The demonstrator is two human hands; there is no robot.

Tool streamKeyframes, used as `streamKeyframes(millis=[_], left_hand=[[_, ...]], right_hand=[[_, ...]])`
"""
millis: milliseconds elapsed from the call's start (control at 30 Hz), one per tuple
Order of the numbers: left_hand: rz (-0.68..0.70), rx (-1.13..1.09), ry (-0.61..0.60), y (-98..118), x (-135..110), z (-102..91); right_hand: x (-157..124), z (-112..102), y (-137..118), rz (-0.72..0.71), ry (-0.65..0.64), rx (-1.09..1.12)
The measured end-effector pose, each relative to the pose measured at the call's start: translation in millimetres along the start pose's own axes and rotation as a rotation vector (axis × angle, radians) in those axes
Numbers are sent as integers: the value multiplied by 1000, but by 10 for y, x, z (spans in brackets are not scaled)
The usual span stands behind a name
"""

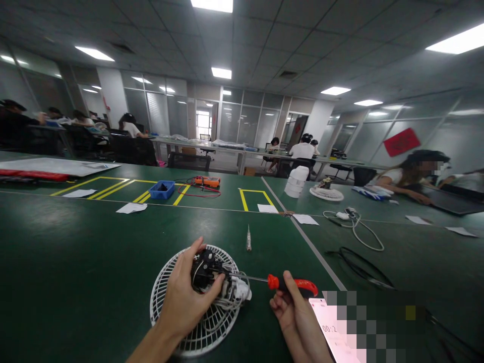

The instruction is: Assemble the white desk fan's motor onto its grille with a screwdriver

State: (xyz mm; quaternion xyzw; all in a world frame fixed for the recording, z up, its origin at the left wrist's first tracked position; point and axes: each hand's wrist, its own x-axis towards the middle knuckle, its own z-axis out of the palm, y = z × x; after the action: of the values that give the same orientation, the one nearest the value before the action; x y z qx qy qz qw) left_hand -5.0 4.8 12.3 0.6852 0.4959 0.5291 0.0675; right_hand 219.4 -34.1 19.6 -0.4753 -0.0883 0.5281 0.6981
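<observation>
At the near edge of the green counter (75, 242), the left hand (185, 302) closes around a black motor block (206, 272) on a round white wire fan grille (200, 327). The right hand (295, 315) grips a red-handled screwdriver (291, 285), tip at the motor. Farther off lie a slim silver tool (248, 238) and a blue plastic tray (162, 189).

Green tables (75, 242) — glass partitions (242, 118), perhaps offices — ceiling lights (221, 73)
</observation>
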Motion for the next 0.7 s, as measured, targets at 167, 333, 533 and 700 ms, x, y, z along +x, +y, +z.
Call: streamKeyframes(millis=[167,333,533,700], left_hand=[[-37,-22,-33,-61,9,-14],[-42,-39,-28,-74,7,6],[-49,-40,-12,-70,3,-4],[-66,-47,-7,-72,2,-10]], right_hand=[[-31,15,-42,15,-5,11],[-64,34,-85,-4,-41,72],[-69,47,-88,29,-78,157],[-65,37,-65,38,-25,112]])
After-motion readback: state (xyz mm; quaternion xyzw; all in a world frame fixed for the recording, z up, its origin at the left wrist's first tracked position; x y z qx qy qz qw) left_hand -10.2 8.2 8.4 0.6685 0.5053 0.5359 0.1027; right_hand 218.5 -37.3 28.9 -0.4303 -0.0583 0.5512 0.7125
